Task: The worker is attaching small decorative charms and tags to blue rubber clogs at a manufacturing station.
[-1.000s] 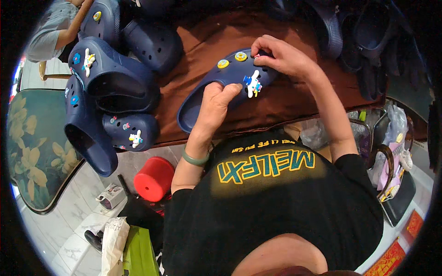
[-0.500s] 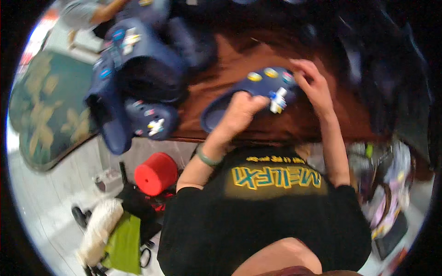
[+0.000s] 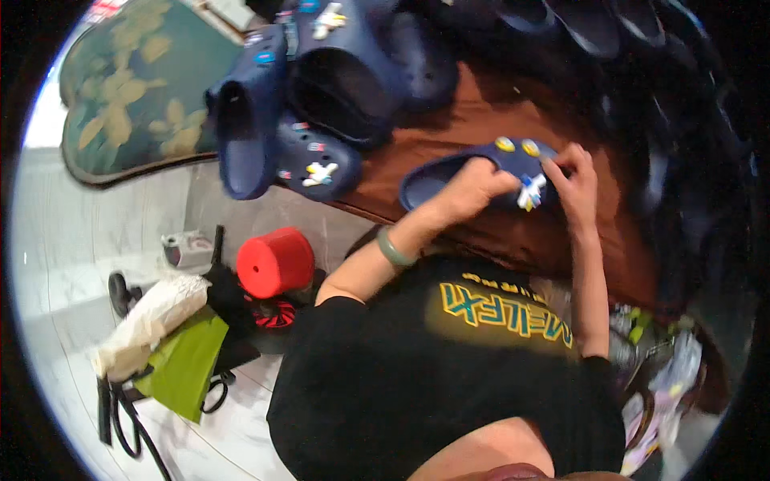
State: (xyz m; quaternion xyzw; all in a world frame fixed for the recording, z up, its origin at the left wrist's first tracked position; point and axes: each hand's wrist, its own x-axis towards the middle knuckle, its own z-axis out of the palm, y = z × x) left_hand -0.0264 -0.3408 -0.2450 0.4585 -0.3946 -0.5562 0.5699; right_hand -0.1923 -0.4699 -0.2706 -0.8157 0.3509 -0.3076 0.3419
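A navy blue clog (image 3: 437, 180) lies on the brown cloth in front of me, its toe toward the right. Two yellow charms (image 3: 515, 146) and a white figure charm (image 3: 530, 192) with blue and yellow parts sit on its upper. My left hand (image 3: 475, 191) is closed around the near side of the clog, thumb pointing at the white charm. At the toe, my right hand (image 3: 576, 180) has its fingertips drawn together and touching the upper. Those fingers cover part of the toe, and what they pinch, if anything, is hidden.
More navy clogs with charms (image 3: 345, 80) are piled on the left of the brown cloth (image 3: 497, 100). Dark clogs (image 3: 593, 28) line the far right. Below the edge are a red stool (image 3: 275, 262), a green bag (image 3: 186, 361) and a green patterned chair (image 3: 144, 96).
The whole view has shifted, so the clogs appear farther right. My right fingers have closed in over the toe, covering a charm seen before. My left hand still grips the clog.
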